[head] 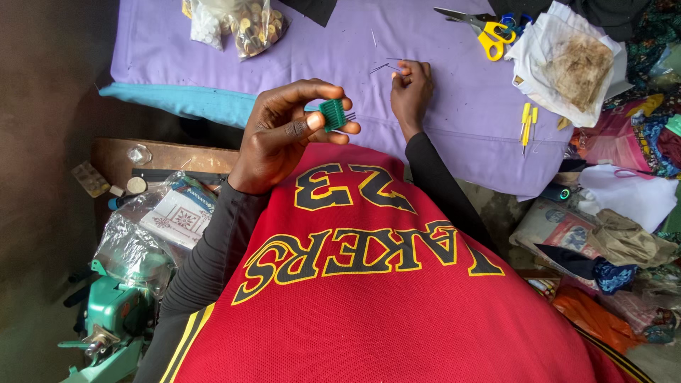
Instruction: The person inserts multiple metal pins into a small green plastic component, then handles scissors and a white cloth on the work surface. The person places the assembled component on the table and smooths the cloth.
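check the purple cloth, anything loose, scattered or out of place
A few needles lie loose on the purple cloth beside the right hand, rather than in the green needle holder pinched in the left hand. The scissors lie open near the far edge.

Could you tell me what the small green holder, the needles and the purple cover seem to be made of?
The green holder looks like moulded plastic: ribbed, matte and evenly coloured. The needles look like metal, thin and grey. The purple cover looks like woven cloth, matte, with soft creases.
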